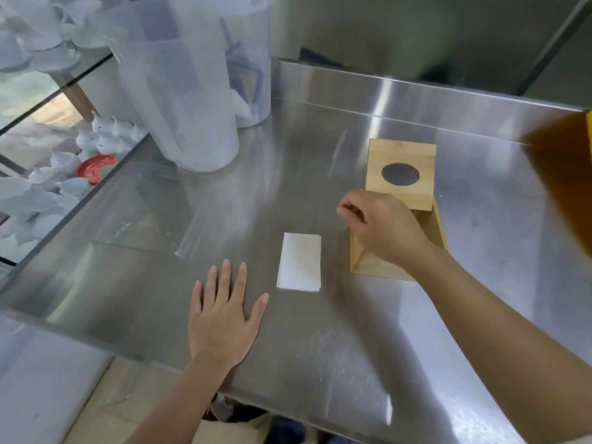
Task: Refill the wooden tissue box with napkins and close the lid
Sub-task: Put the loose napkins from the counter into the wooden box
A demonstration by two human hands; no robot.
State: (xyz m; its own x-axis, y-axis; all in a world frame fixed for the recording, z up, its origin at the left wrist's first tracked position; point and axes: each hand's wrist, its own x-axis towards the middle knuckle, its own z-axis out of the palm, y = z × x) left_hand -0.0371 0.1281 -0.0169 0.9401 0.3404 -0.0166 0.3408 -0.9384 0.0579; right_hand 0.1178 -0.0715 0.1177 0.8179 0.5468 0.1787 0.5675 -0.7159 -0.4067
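Note:
A wooden tissue box [368, 267] stands on the steel counter at the right. Its lid [400, 161], with an oval hole, lies tilted across the box's far end, so the box is partly uncovered. My right hand [381, 229] hovers over the box's near-left part with the fingers curled, hiding the inside; I see nothing held in it. A small stack of white napkins [299, 261] lies flat on the counter just left of the box. My left hand [224, 312] rests palm down with fingers spread, left of the napkins and apart from them.
Tall translucent plastic containers [192, 100] stand at the back left of the steel counter [320, 155]. A glass case [80, 200] at the left holds white ceramic cups and a red dish. A blurred brown object [563, 174] sits at the right edge.

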